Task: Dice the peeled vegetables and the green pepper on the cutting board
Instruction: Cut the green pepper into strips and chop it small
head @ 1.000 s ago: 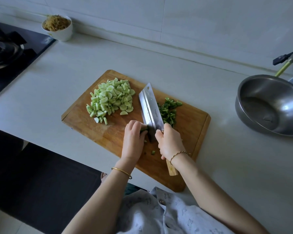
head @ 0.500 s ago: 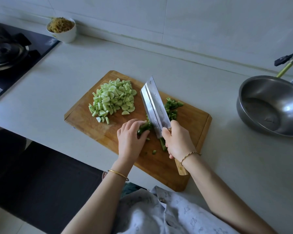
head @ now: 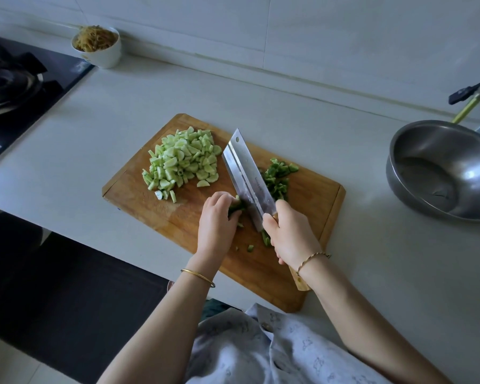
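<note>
A wooden cutting board [head: 139,200] lies on the pale counter. A heap of pale green diced vegetable [head: 182,160] sits on its far left part. Dark green diced pepper [head: 277,174] lies to the right of the cleaver [head: 247,176]. My right hand [head: 291,234] grips the cleaver's wooden handle, the blade tilted and its edge down on the board. My left hand [head: 216,224] has its fingers curled over a bunch of green pepper strips [head: 237,206] right against the blade's left side. A few pepper bits [head: 250,248] lie between my hands.
A steel bowl [head: 416,151] stands on the counter to the right, with a green-handled tool [head: 466,109] behind it. A white bowl of shredded food [head: 106,55] sits at the back left beside the black stove [head: 67,73] with a pan [head: 9,87].
The cleaver went from lying low beside my left hand to chopping, moving rightward and back down onto the pepper strips. My left hand shifted slightly, still holding the strips.
</note>
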`<state>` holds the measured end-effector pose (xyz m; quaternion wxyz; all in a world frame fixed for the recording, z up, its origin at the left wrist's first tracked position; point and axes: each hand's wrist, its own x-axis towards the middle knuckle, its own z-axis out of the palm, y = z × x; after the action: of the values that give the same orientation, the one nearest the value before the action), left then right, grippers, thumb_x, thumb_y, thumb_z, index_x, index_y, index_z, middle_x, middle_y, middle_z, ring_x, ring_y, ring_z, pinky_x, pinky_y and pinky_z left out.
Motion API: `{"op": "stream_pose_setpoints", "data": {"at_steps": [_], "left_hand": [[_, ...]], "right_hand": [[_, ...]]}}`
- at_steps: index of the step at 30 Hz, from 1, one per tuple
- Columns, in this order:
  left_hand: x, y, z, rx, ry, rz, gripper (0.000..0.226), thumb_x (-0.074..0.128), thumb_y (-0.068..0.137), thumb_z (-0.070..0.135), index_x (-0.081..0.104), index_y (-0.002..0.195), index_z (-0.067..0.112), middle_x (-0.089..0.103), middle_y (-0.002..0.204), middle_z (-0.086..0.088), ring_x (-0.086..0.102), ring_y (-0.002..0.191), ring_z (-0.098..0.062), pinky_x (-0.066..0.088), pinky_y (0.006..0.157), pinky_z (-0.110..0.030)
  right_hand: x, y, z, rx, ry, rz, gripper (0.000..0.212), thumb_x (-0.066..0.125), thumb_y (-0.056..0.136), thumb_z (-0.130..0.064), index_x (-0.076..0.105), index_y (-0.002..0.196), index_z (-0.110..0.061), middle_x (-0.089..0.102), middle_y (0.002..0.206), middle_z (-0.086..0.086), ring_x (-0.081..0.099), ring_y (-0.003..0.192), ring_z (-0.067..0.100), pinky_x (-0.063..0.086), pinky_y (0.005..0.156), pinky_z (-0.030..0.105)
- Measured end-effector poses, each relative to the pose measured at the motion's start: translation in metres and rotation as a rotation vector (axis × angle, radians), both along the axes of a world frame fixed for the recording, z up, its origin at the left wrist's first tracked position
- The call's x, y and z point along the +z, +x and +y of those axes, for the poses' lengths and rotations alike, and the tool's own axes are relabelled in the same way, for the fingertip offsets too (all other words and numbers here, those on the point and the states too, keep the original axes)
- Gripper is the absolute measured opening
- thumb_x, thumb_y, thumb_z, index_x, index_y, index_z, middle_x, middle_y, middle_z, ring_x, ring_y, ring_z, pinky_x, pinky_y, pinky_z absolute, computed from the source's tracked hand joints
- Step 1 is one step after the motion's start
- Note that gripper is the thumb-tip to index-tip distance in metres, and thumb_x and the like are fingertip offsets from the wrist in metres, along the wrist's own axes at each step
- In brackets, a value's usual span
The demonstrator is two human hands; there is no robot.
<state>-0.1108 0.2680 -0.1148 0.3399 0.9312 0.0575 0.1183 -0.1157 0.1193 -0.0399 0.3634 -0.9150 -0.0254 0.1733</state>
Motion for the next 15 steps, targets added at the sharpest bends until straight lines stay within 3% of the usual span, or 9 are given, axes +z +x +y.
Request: {"op": "stream_pose_setpoints", "data": {"at_steps": [3,9,15], "left_hand": [[0.002,0.0,0.002,-0.012,0.001,-0.002,0.013,0.072,0.078,0.004,0.062,0.086,0.005,0.063,0.101,-0.005,0.056,0.093,-0.021,0.046,0.079,-0.027],[0.005,-0.002,0.0,0.0,-0.032,-0.014,0.011,0.071,0.078,0.002,0.063,0.084,0.005,0.064,0.095,-0.005,0.059,0.089,-0.021,0.052,0.077,-0.033],[0.004,-0.003,-0.001,0.014,-0.059,-0.027,0.01,0.071,0.077,0.001,0.064,0.082,0.005,0.064,0.092,-0.003,0.059,0.086,-0.019,0.052,0.076,-0.034]], "right_hand": [[0.003,0.0,0.0,0.032,-0.034,0.006,0.018,0.039,0.102,-0.027,0.04,0.085,-0.02,0.049,0.067,-0.006,0.046,0.051,0.006,0.048,0.047,0.023],[0.014,0.002,0.007,0.078,-0.126,0.036,0.014,0.038,0.102,-0.027,0.042,0.096,-0.015,0.056,0.084,0.002,0.063,0.068,0.021,0.059,0.064,0.044],[0.012,0.002,0.022,0.053,-0.184,0.071,0.018,0.036,0.103,-0.026,0.046,0.1,-0.011,0.058,0.087,0.005,0.063,0.077,0.025,0.058,0.069,0.043]]}}
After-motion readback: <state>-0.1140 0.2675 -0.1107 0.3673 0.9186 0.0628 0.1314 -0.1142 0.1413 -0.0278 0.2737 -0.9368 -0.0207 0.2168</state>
